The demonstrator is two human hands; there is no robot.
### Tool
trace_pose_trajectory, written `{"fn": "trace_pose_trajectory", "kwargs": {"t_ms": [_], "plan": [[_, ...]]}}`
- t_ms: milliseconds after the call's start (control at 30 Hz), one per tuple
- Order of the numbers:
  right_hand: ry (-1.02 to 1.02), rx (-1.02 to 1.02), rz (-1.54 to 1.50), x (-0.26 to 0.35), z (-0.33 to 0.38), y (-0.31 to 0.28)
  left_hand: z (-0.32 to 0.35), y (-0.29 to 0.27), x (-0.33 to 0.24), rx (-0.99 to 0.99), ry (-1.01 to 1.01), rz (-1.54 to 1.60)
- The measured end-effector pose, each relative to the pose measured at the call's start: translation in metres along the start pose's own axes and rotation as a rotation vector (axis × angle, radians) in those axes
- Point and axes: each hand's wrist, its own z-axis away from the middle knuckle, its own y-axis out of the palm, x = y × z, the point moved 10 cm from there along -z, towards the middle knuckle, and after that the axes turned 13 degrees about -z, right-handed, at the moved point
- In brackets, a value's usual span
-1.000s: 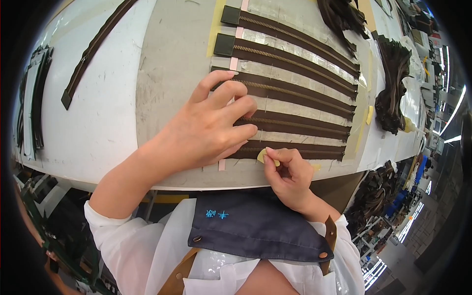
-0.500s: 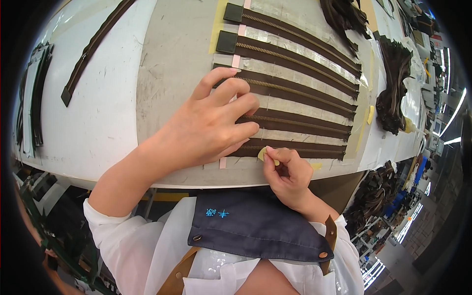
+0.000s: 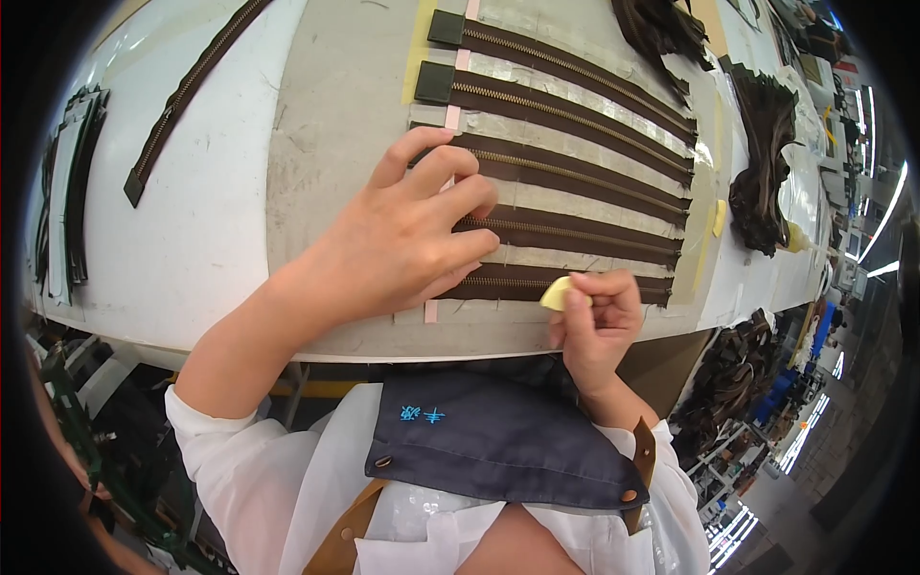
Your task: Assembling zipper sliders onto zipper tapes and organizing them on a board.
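Brown zippers with brass-coloured teeth lie side by side across a grey mat (image 3: pixel 326 125). My left hand (image 3: pixel 407 225) rests over the left ends of the lower ones, its fingers apart and bent, covering those ends. Its index fingertip is at the left part of the middle zipper (image 3: pixel 575 174). My right hand (image 3: pixel 602 316) pinches a small, flat, pale yellow piece (image 3: pixel 553 293) whose exact kind I cannot make out. It is at the nearest zipper (image 3: pixel 508 282), covering part of its right half; whether it touches the zipper I cannot tell. Dark green tabs (image 3: pixel 435 82) cap the left ends of the far two zippers.
Another zipper (image 3: pixel 177 101) lies on the white table at left, beside a stack of dark strips (image 3: pixel 77 182). Bundles of brown zippers (image 3: pixel 762 158) lie at right, near a small yellow piece (image 3: pixel 719 218). The table's front edge (image 3: pixel 450 358) runs before my body.
My right hand has moved to the right along the nearest zipper with the yellow piece, showing more of that piece. My left hand stays in nearly the same place over the zippers.
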Motion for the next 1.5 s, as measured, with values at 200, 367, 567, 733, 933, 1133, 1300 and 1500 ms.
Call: {"fn": "trace_pose_trajectory", "kwargs": {"t_ms": [200, 367, 567, 733, 933, 1133, 1300, 1500], "plan": [[-0.319, -0.243, 0.08, 0.044, -0.002, -0.049, -0.007, -0.011, 0.002, 0.001, 0.004, 0.043], [-0.493, -0.547, 0.313, 0.098, -0.006, -0.146, -0.007, -0.032, 0.029, -0.166, -0.096, -0.075], [-0.382, -0.604, 0.18, 0.078, -0.005, -0.249, 0.004, -0.053, 0.068, -0.342, -0.306, -0.214], [-0.395, -0.58, 0.282, 0.072, -0.013, -0.245, 0.008, -0.049, 0.076, -0.366, -0.309, -0.233], [-0.401, -0.598, 0.29, 0.081, -0.011, -0.24, 0.006, -0.048, 0.078, -0.376, -0.331, -0.249], [-0.362, -0.565, 0.36, 0.073, -0.014, -0.242, 0.008, -0.045, 0.088, -0.38, -0.394, -0.23], [-0.372, -0.589, 0.285, 0.077, -0.012, -0.24, 0.008, -0.041, 0.093, -0.371, -0.45, -0.205], [-0.34, -0.513, 0.186, 0.085, -0.028, -0.229, -0.043, -0.038, 0.066, -0.215, -0.269, -0.257]]}}
